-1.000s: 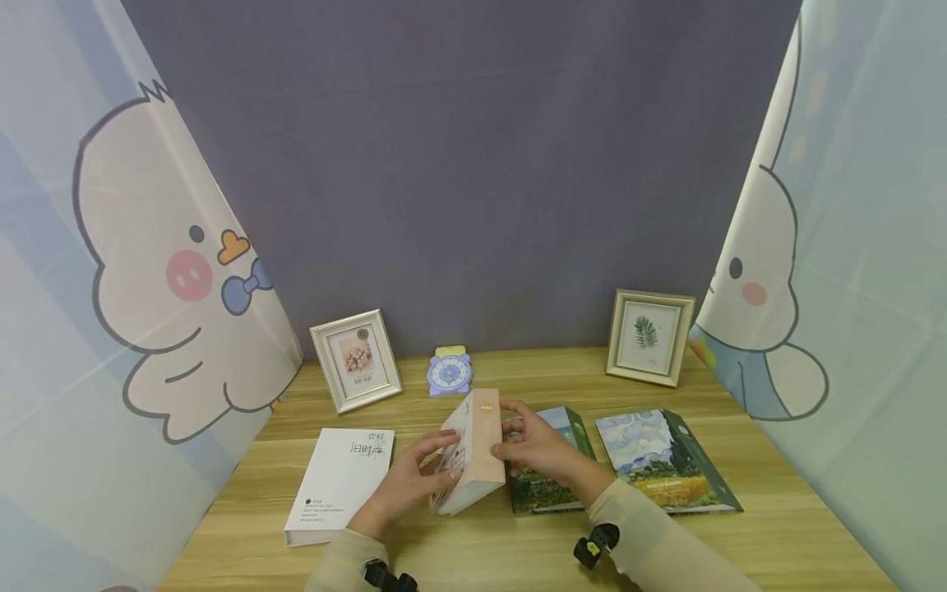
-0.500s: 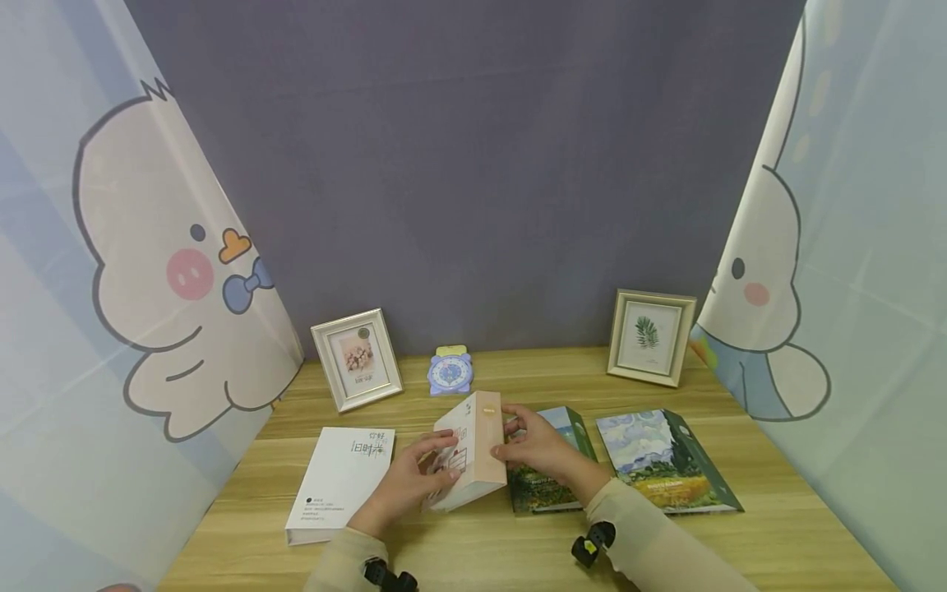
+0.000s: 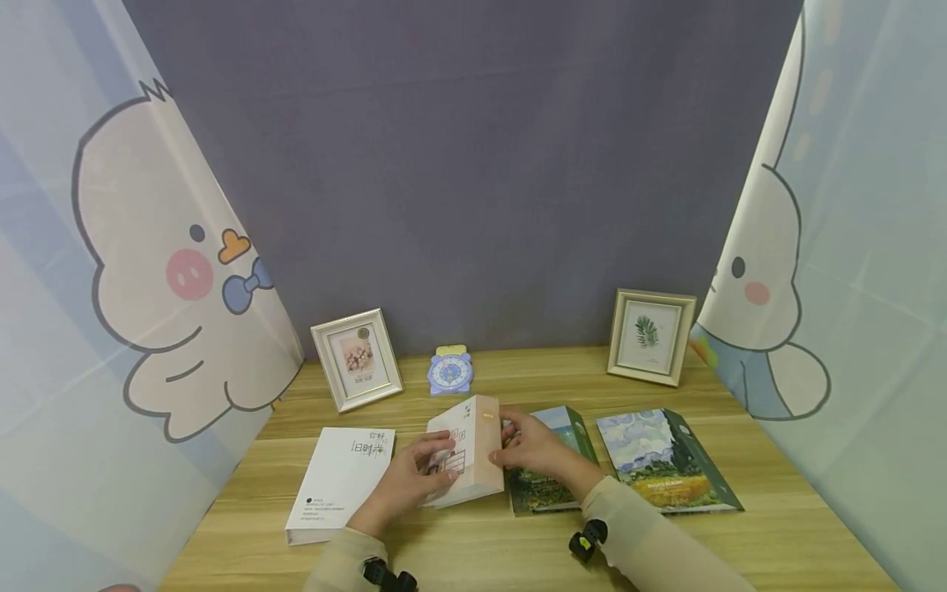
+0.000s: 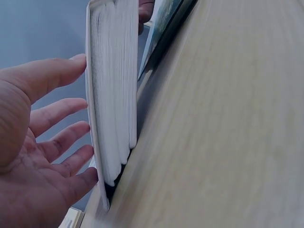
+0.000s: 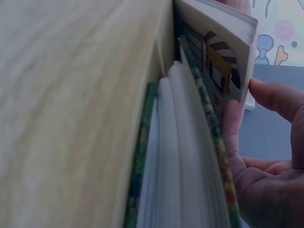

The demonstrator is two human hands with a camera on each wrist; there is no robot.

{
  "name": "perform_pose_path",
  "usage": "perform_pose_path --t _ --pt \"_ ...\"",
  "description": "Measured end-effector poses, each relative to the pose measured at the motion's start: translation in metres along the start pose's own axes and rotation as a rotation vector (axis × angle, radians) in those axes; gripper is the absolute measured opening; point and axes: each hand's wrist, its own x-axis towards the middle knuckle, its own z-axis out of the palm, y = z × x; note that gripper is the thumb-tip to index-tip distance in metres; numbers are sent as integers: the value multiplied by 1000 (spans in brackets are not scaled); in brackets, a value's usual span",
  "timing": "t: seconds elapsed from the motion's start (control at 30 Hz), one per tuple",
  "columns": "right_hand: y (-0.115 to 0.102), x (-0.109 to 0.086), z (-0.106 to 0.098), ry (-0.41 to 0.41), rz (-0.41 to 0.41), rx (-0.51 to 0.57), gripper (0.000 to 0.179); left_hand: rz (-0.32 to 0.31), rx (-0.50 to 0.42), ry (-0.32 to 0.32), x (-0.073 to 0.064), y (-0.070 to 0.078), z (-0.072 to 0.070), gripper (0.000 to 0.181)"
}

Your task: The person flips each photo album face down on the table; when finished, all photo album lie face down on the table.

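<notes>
Biggest thing here is the grey curtain (image 3: 473,181) at the back, then the cartoon curtains (image 3: 44,329) down both sides, then the wood-look table (image 3: 473,551). On that, at the right, lies a landscape-cover album (image 3: 662,460); a white book (image 3: 340,485) is over at the left, and a darker green album (image 3: 543,493) sits partly under the right arm. The pink-spined book (image 3: 481,448) is in the middle, tilted with its spine up, between both hands. Head cam only gets its cover and spine; the left wrist cam gets the page edges, the right one the picture on its back. Can't tell exactly where its low edge meets the table. Two photo frames (image 3: 357,362) stand behind. The right hand (image 3: 543,448) has a narrow pinch on the book, thumb on the spine and a finger behind, which the head cam hides. The left hand (image 3: 403,485) has its fingers spread, tips just touching the cover. Smallest stuff: a purple toy clock (image 3: 450,374) and black wrist straps (image 3: 589,540). Something pinkish at the bottom left is cut off, no idea what.
</notes>
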Motion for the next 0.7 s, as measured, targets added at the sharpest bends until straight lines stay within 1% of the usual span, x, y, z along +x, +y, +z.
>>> perform_pose_path --t 0.17,0.33,0.47,0.57,0.7 --pt "1 -1 1 12 19 -114 86 14 28 3 -1 -1 -1 48" --pt "2 -2 1 23 24 -185 85 5 25 -9 0 -2 -1 52" --pt "3 0 0 4 -2 -222 82 -1 25 -19 0 -4 -1 52" --pt "5 1 0 -20 -20 -258 82 -8 42 -25 -1 -4 -3 53" --pt "7 1 1 -46 -19 -286 83 -27 57 -39 -3 -1 -5 54"
